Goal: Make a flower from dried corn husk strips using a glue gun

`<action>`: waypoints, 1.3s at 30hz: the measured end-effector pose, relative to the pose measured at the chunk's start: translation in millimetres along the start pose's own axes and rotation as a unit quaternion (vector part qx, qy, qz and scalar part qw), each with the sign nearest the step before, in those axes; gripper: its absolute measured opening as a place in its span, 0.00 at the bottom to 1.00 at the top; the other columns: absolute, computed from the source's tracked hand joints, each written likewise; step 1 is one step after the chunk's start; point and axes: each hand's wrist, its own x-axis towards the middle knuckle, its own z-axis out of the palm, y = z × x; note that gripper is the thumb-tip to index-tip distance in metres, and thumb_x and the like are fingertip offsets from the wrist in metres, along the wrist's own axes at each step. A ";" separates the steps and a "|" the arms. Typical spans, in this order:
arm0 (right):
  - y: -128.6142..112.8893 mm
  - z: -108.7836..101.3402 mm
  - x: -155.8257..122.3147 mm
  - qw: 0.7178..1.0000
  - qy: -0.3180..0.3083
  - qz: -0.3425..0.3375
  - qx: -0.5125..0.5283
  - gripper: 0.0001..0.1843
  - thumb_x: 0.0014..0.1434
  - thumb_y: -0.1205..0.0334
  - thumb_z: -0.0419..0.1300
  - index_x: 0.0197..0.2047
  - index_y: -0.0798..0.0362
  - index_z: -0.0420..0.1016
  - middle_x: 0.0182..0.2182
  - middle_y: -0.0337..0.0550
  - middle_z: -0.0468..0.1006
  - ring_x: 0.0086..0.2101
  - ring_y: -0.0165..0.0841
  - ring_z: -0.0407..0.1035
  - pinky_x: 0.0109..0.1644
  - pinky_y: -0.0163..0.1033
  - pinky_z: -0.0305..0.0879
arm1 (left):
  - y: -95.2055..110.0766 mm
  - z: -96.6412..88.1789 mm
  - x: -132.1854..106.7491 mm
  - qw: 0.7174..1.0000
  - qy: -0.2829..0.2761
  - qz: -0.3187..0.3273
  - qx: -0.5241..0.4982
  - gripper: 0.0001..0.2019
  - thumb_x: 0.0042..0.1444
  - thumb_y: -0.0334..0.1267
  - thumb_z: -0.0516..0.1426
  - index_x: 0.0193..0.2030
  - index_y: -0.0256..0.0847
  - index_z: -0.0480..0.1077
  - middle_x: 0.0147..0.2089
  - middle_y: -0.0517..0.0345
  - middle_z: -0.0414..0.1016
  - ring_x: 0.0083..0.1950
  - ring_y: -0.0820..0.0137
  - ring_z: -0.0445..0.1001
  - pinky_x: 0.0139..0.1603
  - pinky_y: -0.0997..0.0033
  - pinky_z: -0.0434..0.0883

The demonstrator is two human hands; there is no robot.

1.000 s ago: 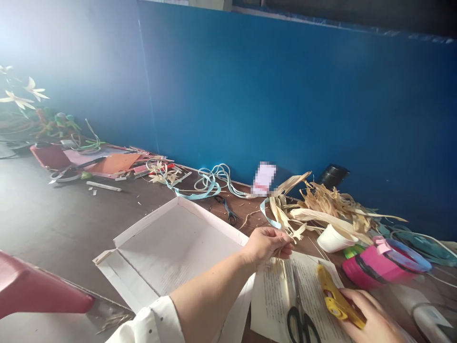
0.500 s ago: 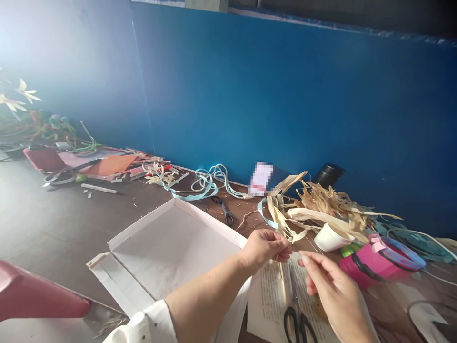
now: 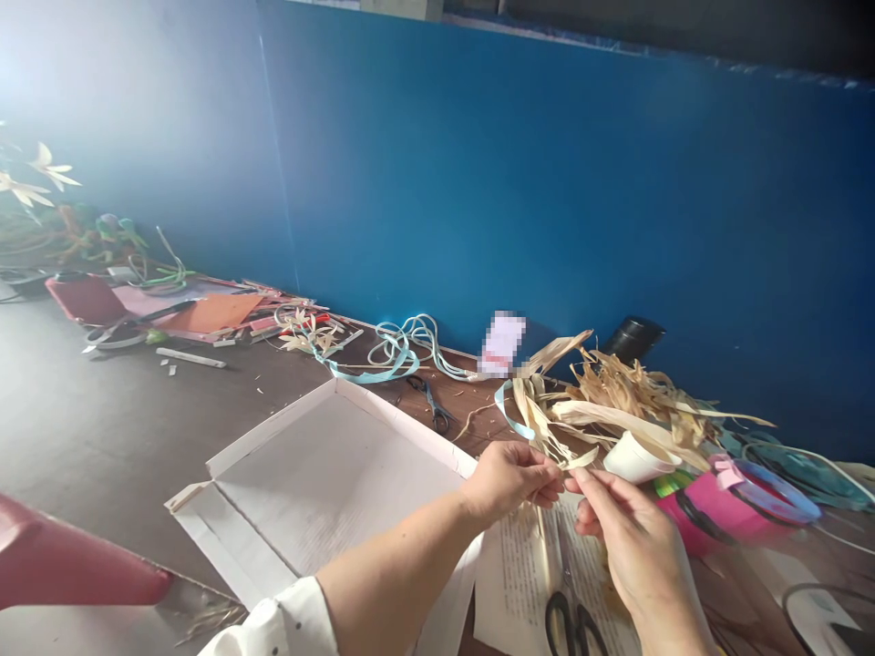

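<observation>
My left hand (image 3: 514, 478) is closed in a pinch over the right corner of a shallow white cardboard tray (image 3: 342, 474). My right hand (image 3: 630, 521) pinches close beside it, the fingertips of both nearly meeting. Whatever lies between the fingers is too small to make out. Beneath them is a printed sheet (image 3: 509, 583), bearing a pale husk strip (image 3: 549, 547) and black-handled scissors (image 3: 564, 620). Just beyond my hands lies a heap of dried corn husks (image 3: 629, 392), with a white cup (image 3: 637, 458) in front of it.
A pink container (image 3: 717, 515) lies tilted at right. Small scissors (image 3: 430, 405) and light-blue ribbon (image 3: 383, 372) lie behind the tray. Orange paper (image 3: 215, 312) and husk flowers (image 3: 306, 335) are farther left. A blue wall (image 3: 478, 182) bounds the back; a pink object (image 3: 75, 560) juts in at lower left.
My right hand has moved slightly up and left, so its fingertips are closer to those of my left hand. The left hand has barely moved.
</observation>
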 end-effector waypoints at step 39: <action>-0.4 -0.8 0.4 0.998 -0.004 -0.039 -0.047 0.19 0.49 0.44 0.65 0.35 0.50 0.77 0.18 0.33 0.71 0.22 0.28 0.64 0.27 0.31 0.64 | 5.3 1.1 -1.7 1.000 -0.021 0.004 0.004 0.24 0.37 0.55 0.67 0.30 0.33 0.74 0.27 0.56 0.73 0.27 0.75 0.71 0.32 0.71 0.71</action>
